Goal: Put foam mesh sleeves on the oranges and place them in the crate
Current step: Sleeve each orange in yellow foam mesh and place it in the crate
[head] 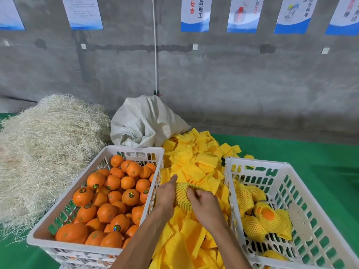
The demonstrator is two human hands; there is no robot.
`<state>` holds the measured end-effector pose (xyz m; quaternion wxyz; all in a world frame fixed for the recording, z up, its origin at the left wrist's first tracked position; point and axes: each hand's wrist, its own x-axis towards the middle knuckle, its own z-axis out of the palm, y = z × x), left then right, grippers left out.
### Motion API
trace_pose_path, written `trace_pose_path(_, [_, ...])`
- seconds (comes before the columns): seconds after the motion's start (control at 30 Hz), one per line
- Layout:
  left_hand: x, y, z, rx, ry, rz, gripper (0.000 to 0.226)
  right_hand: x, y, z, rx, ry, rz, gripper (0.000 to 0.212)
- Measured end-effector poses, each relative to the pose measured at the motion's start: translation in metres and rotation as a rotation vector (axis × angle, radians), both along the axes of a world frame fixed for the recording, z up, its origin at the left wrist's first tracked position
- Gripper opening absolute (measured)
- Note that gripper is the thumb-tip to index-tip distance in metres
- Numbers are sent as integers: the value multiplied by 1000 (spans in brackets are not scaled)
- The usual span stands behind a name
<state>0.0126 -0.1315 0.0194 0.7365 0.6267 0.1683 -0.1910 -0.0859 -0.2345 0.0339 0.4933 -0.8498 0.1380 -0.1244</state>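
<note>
Nearest the viewer, two bare forearms reach forward over a heap of flat yellow foam mesh sleeves (194, 167); the left hand (166, 193) cups the side of a sleeved orange (182, 195), thumb extended upward; the right hand (206, 205) pinches the netted foam on that fruit with curled fingers; the wrapped fruit is held between both hands, above the heap and between the two crates. At left, a white perforated plastic crate (134, 150) holds bare oranges (108, 199), smooth, round, several bearing small round stickers; at right, a second white slotted crate (258, 162) contains several wrapped oranges (266, 218), the honeycomb foam puckered about each, one showing its peel through an open end. All rest on a green matted surface (310, 156). Farther back lie a pale, fibrous straw-like mound (50, 142) and a crumpled white woven sack (145, 121). Behind stands a rough grey concrete wall (233, 74), carrying a white vertical conduit (155, 45) and blue-and-white posters (196, 14).
</note>
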Motion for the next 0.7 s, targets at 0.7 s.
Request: trace_pose_path(0.7, [-5,-4,9,-49,-5,55,27,-9,-9,16,-540,-166,-122,71])
